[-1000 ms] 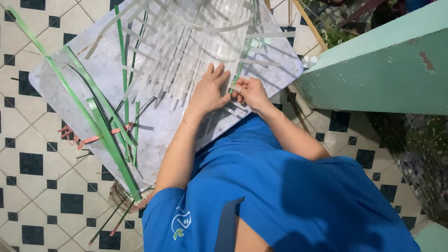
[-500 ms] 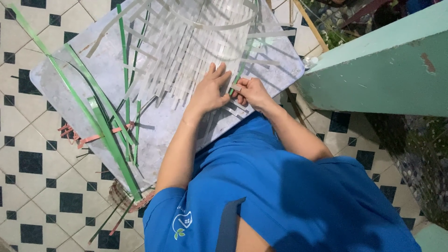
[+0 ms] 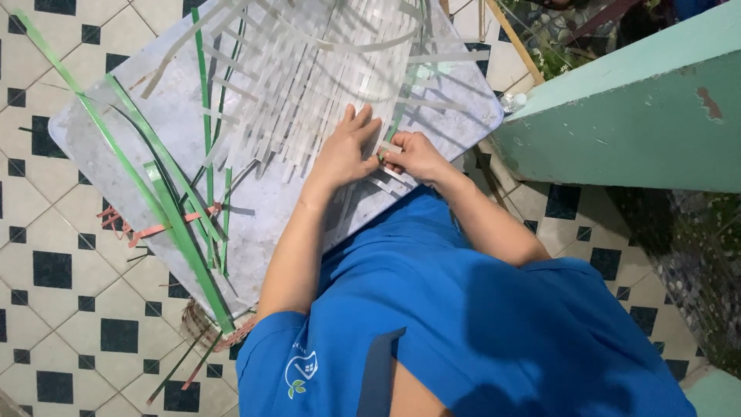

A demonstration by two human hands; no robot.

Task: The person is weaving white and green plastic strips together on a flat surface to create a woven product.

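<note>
Left hand [image 3: 345,150] lies flat and open, palm down, fingers spread, pressing the woven mat of pale strips [image 3: 309,85] onto the grey board [image 3: 100,147]. Right hand [image 3: 415,156] is closed in a pinch on one pale strip end [image 3: 386,147] at the near edge of the weave, just beside the left fingertips. That strip's long axis runs away from the person, up and slightly right across the board. Right hand is the nearer one to it; left only holds the mat down. Loose green strips [image 3: 166,185] lie well apart to the left, red scraps [image 3: 154,228] beside them
</note>
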